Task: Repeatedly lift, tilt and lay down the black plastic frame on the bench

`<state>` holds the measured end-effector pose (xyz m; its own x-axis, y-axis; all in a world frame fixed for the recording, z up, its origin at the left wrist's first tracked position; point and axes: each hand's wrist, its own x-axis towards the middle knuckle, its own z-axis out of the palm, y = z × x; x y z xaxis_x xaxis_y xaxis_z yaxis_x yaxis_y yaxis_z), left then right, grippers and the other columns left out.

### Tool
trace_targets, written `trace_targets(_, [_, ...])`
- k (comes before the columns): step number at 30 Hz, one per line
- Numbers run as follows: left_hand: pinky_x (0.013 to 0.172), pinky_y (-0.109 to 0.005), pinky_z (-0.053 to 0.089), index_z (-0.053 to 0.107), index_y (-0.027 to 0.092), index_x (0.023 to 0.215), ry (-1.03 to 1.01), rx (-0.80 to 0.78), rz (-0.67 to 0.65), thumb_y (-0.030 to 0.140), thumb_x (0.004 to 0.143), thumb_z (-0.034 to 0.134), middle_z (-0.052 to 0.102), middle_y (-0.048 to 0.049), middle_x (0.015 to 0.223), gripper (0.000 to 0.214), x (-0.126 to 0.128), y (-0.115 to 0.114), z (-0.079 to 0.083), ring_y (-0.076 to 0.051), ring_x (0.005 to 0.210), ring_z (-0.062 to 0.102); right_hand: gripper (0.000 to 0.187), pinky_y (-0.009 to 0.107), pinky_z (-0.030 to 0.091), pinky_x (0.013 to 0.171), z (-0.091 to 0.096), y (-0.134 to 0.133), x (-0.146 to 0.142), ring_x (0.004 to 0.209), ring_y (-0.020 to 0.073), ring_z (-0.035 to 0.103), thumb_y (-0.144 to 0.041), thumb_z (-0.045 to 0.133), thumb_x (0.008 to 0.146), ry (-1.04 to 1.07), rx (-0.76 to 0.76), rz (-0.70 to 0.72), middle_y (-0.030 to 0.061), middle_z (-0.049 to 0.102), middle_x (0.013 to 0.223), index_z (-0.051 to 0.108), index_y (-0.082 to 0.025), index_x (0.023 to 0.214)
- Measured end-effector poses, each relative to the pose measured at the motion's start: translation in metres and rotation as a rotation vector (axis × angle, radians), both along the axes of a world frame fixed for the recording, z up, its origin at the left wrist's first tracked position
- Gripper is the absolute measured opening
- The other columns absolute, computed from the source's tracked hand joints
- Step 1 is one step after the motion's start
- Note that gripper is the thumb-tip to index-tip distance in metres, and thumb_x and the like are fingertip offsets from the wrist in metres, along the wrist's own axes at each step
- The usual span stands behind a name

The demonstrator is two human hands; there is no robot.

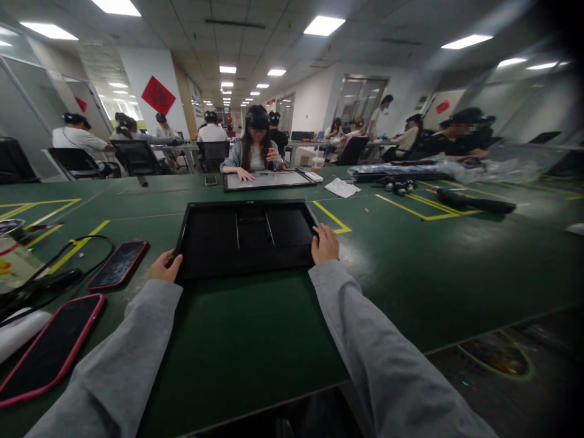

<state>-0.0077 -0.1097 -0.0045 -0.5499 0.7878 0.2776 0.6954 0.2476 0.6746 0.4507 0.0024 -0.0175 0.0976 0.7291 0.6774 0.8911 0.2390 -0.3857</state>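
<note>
Under ceiling lights, people sit at tables beyond the long green tabletop [255,340] in front of me. In the head view, my left hand [165,266] is closed on the left edge of a black rectangular panel [205,243], and my right hand [325,244] curls its fingers over the right edge. The panel spans between my hands; I can't tell whether its underside fully touches the table. Green surface stretches from my wrists to the near table edge, and rightward from my right hand. Left of my left hand lie a dark phone [118,264] and, nearer me, a pink-rimmed phone [52,350]. The panel has a raised rim and two slim, pale rails flanking a central recess.
</note>
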Motion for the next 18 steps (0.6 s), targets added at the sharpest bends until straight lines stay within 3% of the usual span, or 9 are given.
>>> trace_targets(4, [0.094, -0.040, 0.049, 0.060, 0.018, 0.126, 0.051, -0.055, 0.048, 0.048, 0.083, 0.054, 0.070, -0.0106, 0.106, 0.053, -0.004, -0.011, -0.002, -0.026, 0.104, 0.065, 0.041, 0.048, 0.035, 0.105, -0.001, 0.001, -0.003, 0.127, 0.0276, 0.041, -0.019, 0.042, 0.086, -0.016, -0.021, -0.004, 0.0133, 0.051, 0.136, 0.059, -0.017, 0.123])
trace_targets(11, [0.092, -0.041, 0.049, 0.060, 0.021, 0.124, 0.065, -0.084, 0.071, 0.050, 0.082, 0.053, 0.070, -0.0105, 0.107, 0.051, -0.009, -0.003, -0.010, -0.027, 0.103, 0.064, 0.051, 0.049, 0.039, 0.100, -0.006, 0.006, 0.006, 0.120, 0.0332, 0.048, -0.021, 0.045, 0.084, -0.026, -0.179, -0.091, 0.0204, 0.054, 0.131, 0.052, -0.009, 0.133])
trace_targets(18, [0.092, -0.039, 0.048, 0.059, 0.019, 0.124, 0.128, -0.133, 0.037, 0.049, 0.084, 0.050, 0.068, -0.0100, 0.111, 0.051, -0.016, -0.001, -0.013, -0.025, 0.103, 0.063, 0.056, 0.044, 0.046, 0.095, -0.002, 0.009, 0.013, 0.107, 0.0300, 0.060, -0.015, 0.044, 0.085, 0.069, -0.346, -0.058, 0.0155, 0.060, 0.128, 0.046, -0.013, 0.141])
